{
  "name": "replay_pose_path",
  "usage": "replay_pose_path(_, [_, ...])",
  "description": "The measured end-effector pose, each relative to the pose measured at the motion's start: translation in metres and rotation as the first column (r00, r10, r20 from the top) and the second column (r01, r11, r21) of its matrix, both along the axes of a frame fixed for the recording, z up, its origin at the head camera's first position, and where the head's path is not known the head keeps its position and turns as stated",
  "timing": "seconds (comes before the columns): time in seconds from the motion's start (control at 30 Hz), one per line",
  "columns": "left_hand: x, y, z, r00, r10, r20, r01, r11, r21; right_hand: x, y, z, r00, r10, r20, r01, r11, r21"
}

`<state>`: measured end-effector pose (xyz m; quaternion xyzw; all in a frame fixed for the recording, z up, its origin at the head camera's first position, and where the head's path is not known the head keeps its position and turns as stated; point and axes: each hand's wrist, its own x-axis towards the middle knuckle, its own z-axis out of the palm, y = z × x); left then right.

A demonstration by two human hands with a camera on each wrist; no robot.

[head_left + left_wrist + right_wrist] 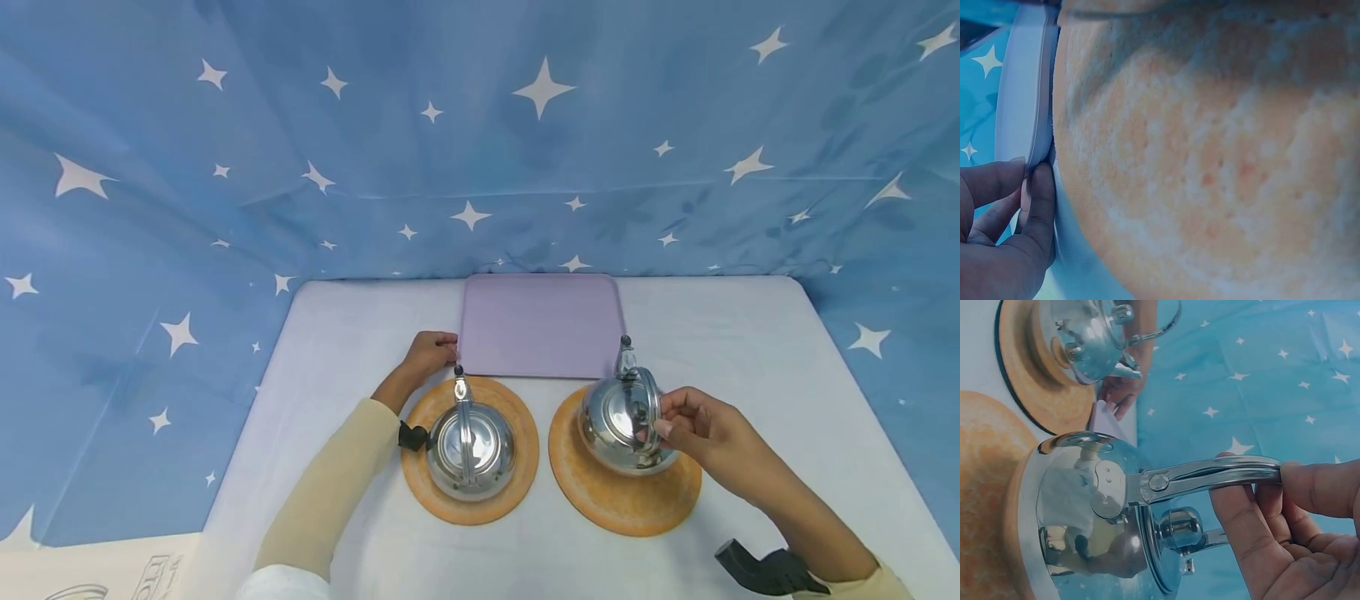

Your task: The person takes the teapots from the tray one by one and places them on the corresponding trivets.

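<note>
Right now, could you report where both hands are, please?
Left hand pinches lavender tray corner. Right hand grips tilted right steel kettle handle. Left steel kettle untouched.

Kettles: the left kettle (470, 450) and right kettle (622, 421) are polished metal, mirror-glossy.
Mats: the left mat (517, 475) and right mat (600, 500) look rough, matt, mottled orange.
Tray (540, 325): smooth matt lilac, plastic-looking.
Tabletop (345, 350): matt pale cloth.
Backdrop (480, 133): creased blue starred fabric.

Both arms in long cream/pale-yellow sleeves (337, 483), cuffs ending at the wrists. Black wrist mount (411, 436) strapped on the left wrist, another black, ridged mount (772, 571) on the right. Hands bare: no rings, no gloves. Fingernails (663, 428) short and plain.
</note>
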<state>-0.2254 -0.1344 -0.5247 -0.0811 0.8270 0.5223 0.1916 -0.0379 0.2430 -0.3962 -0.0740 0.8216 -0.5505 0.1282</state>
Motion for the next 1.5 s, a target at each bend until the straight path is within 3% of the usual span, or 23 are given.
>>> replay_pose_path(0.43, [-0.003,0.0,0.004,1.0,-0.014,0.01,0.014,1.0,-0.008,0.009,0.0,-0.012,0.999,0.027,-0.037,-0.027,1.0,0.006])
replay_pose_path(0.93, [-0.002,0.0,0.002,1.0,-0.003,0.025,0.002,1.0,0.004,0.015,0.002,-0.021,0.999,0.032,-0.003,-0.032,0.999,-0.018])
replay_pose_path(1.27, [-0.002,-0.001,0.0,1.0,-0.009,0.013,0.01,1.0,-0.025,0.018,0.002,-0.028,1.0,-0.012,-0.004,0.012,1.0,-0.029])
replay_pose_path(1.5, [-0.001,-0.001,-0.001,0.999,0.006,0.034,-0.007,1.0,0.015,0.015,0.006,-0.028,0.997,-0.044,-0.066,0.049,0.997,0.066])
